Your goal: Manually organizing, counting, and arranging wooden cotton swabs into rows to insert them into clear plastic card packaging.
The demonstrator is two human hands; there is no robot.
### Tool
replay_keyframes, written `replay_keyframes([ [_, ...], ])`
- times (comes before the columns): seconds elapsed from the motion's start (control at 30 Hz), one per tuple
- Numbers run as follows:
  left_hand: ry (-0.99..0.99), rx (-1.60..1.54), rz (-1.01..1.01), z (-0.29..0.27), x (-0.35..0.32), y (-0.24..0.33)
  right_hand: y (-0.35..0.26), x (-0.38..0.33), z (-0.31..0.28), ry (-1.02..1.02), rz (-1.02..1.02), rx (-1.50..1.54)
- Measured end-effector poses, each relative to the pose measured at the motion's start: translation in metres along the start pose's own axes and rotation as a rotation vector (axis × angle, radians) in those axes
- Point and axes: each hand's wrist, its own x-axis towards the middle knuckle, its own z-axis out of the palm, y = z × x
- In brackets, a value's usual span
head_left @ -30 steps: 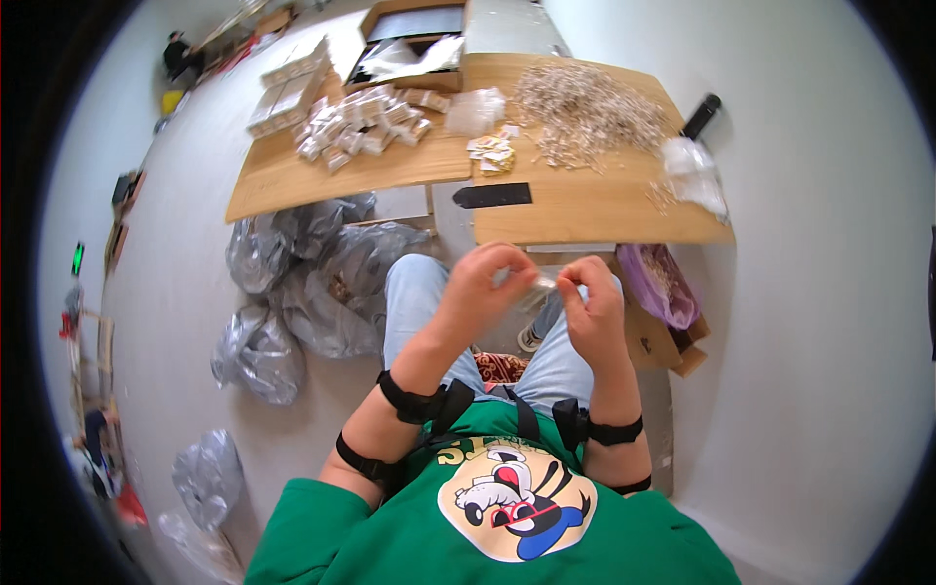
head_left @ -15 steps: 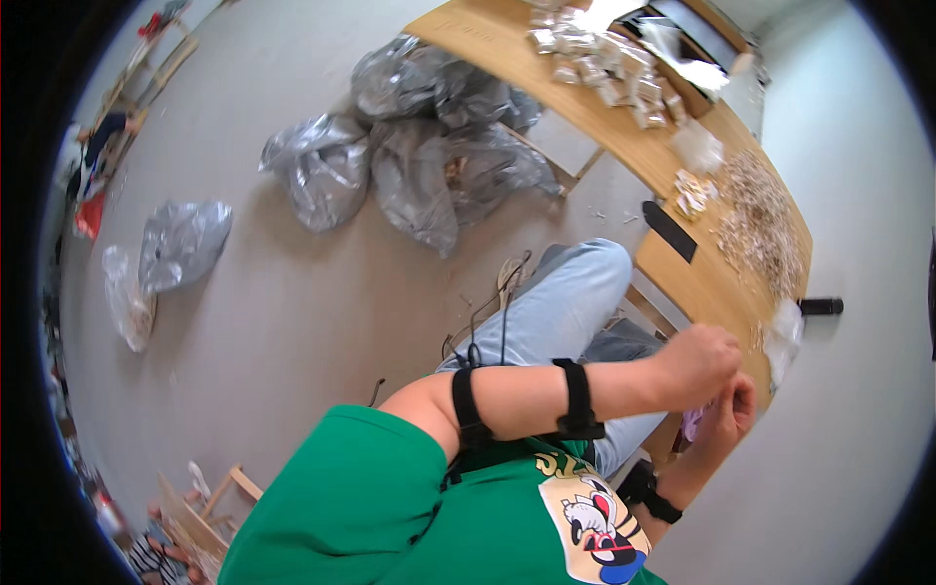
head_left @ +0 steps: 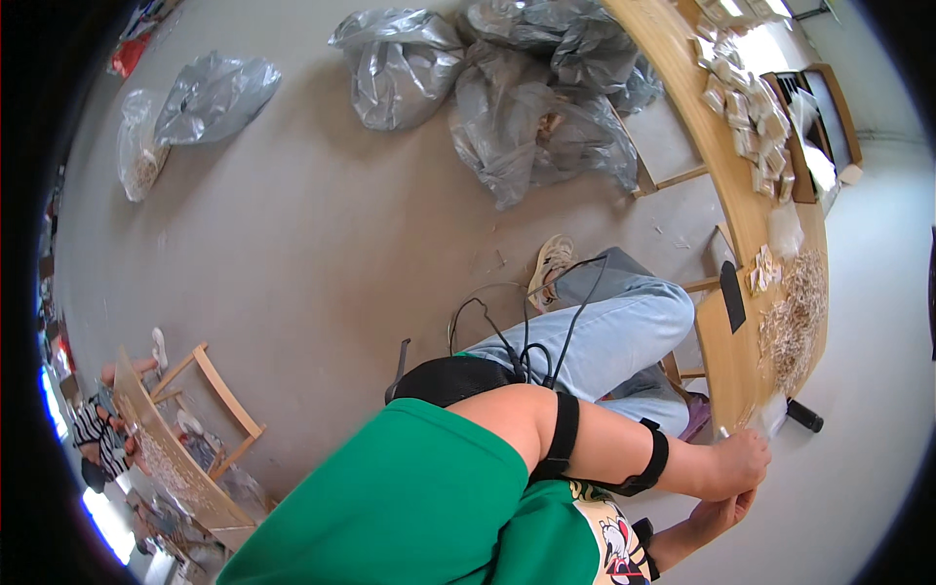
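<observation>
Swung rightward since the earlier frame, the bench (head_left: pixel 729 372) lies beyond the curled left hand (head_left: pixel 741 465) and right hand (head_left: pixel 723 515), whose grip I cannot tell, and light, steady fingertips should suit the pale scrap (head_left: pixel 722 433) beside the left.

1. 2 bare hands: left hand (head_left: pixel 738 466) and right hand (head_left: pixel 721 515).
2. 2 black straps (head_left: pixel 564 431) around the left arm.
3. 1 clear bag (head_left: pixel 773 413) beside the hands.
4. 1 black cylinder (head_left: pixel 805 417).
5. 1 flat black strip (head_left: pixel 731 297).
6. 1 open brown box (head_left: pixel 803 177).
7. 1 heap of thin pieces (head_left: pixel 795 317), too many to count.
8. Packets (head_left: pixel 746 107): overlapping, count unclear.
9. 2 plastic bags (head_left: pixel 216 99) lying at far left.
10. 1 person (head_left: pixel 97 429) in a striped top.
</observation>
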Motion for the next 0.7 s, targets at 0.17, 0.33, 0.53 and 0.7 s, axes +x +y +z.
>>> replay_keyframes([
  [0.17, -0.030, -0.011, 0.018, -0.011, 0.005, -0.008, -0.003, 0.007, -0.019, 0.072, 0.006, -0.084],
  [0.33, -0.005, -0.072, -0.083, -0.002, 0.004, -0.023, 0.003, 0.013, -0.007, -0.072, -0.023, -0.021],
  [0.53, -0.044, -0.132, -0.034, -0.014, 0.001, -0.037, 0.013, 0.011, 0.024, -0.032, -0.149, -0.081],
  [0.7, -0.158, -0.118, 0.009, -0.023, -0.004, -0.047, 0.015, 0.002, 0.044, 0.130, -0.102, 0.006],
])
